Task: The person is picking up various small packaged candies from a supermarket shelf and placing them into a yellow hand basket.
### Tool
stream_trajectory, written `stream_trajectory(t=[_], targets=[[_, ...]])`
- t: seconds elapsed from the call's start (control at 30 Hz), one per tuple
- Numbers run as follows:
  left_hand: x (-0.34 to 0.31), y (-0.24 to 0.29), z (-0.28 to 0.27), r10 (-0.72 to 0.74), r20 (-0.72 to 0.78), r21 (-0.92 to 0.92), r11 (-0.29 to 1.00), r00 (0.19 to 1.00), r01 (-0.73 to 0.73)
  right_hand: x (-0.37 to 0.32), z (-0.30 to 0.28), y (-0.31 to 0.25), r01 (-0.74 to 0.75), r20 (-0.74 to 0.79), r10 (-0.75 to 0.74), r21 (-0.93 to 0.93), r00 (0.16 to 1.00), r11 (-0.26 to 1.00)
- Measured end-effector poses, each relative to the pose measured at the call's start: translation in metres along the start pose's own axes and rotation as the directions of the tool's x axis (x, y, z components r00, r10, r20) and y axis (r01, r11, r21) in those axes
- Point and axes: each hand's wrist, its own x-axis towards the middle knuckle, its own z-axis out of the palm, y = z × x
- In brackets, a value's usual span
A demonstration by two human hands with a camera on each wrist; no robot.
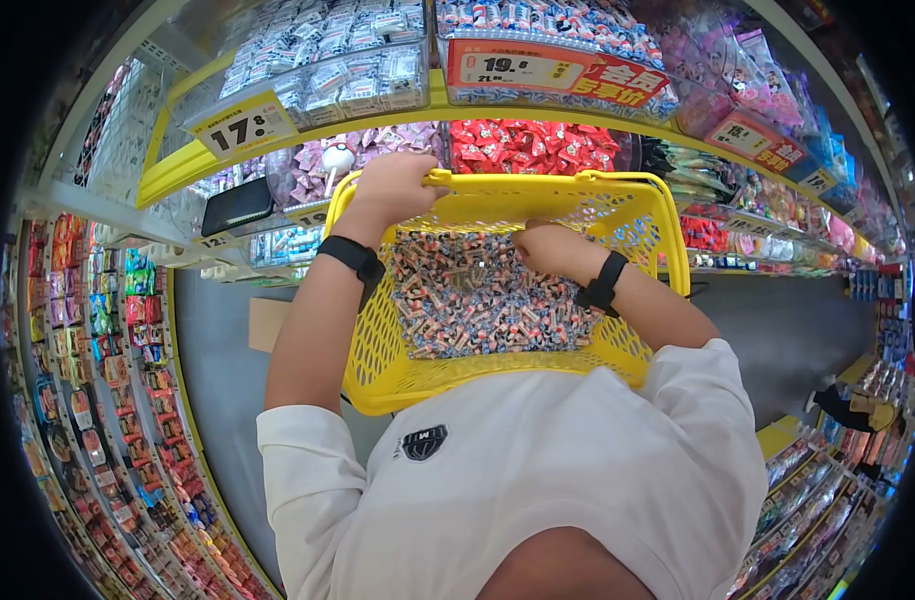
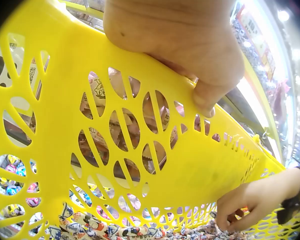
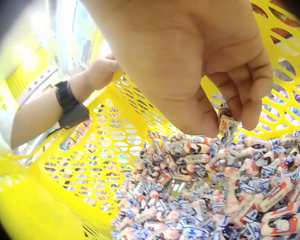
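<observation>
A yellow plastic shopping basket (image 1: 517, 183) with perforated walls is in front of the person's white shirt, holding a deep layer of wrapped candies (image 1: 487, 310) in white, blue and red wrappers. The left hand (image 1: 392, 190) grips the basket's far rim near its left corner; in the left wrist view its thumb (image 2: 204, 102) lies over the inner wall. Inside the basket, the right hand (image 1: 559, 252) is low over the candies by the far wall. In the right wrist view, that hand pinches one wrapped candy (image 3: 226, 125) between thumb and fingers, just above the pile.
Shelf bins of candy with price signs (image 1: 239, 124) stand beyond the basket, including red-wrapped candies (image 1: 532, 147). A black phone (image 1: 237, 208) lies at the shelf's left end. Packed snack racks (image 1: 107, 370) line the left; a cardboard piece (image 1: 267, 324) is beside the basket.
</observation>
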Motion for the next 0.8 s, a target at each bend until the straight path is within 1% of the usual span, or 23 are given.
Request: stream_trajectory(t=[0.1,0.2,0.3,0.4,0.5,0.6,0.63,0.73,0.77,0.8], targets=[[0.001,0.001,0.0,-0.005,0.005,0.003,1.0,1.0,0.005,-0.005,-0.023,-0.011,0.006,0.083,-0.013,0.075,0.996,0.997],[0.0,0.002,-0.002,-0.012,0.015,0.003,1.0,1.0,0.012,-0.014,-0.046,-0.022,0.07,-0.01,-0.069,0.126,0.998,0.99],[0.0,0.001,-0.001,-0.012,0.016,0.002,1.0,1.0,0.012,-0.025,-0.074,-0.036,0.155,-0.141,-0.127,0.211,0.982,0.965],[0.001,0.002,-0.002,-0.022,0.033,-0.002,1.0,0.999,0.022,-0.033,-0.106,-0.049,0.207,-0.151,-0.166,0.326,0.975,0.922],[0.001,0.001,-0.001,-0.025,0.038,0.005,1.0,0.999,0.025,-0.041,-0.136,-0.056,0.238,-0.206,-0.162,0.431,0.965,0.87],[0.002,0.001,-0.001,-0.025,0.034,0.013,1.0,0.999,0.025,-0.052,-0.168,-0.067,0.17,-0.223,-0.044,0.582,0.974,0.795],[0.001,0.001,-0.001,-0.025,0.034,0.014,1.0,0.999,0.025,-0.051,-0.175,-0.066,0.243,-0.298,-0.085,0.548,0.951,0.8],[0.003,0.0,0.001,-0.035,0.051,0.051,0.998,0.998,0.033,-0.05,-0.2,-0.064,0.411,-0.444,-0.126,0.634,0.887,0.655],[0.003,0.001,0.0,-0.032,0.049,0.048,0.998,0.998,0.03,-0.048,-0.208,-0.064,0.517,-0.538,-0.185,0.569,0.822,0.64],[0.003,0.001,-0.001,-0.03,0.047,0.046,0.999,0.998,0.028,-0.05,-0.217,-0.069,0.524,-0.57,-0.163,0.555,0.805,0.646]])
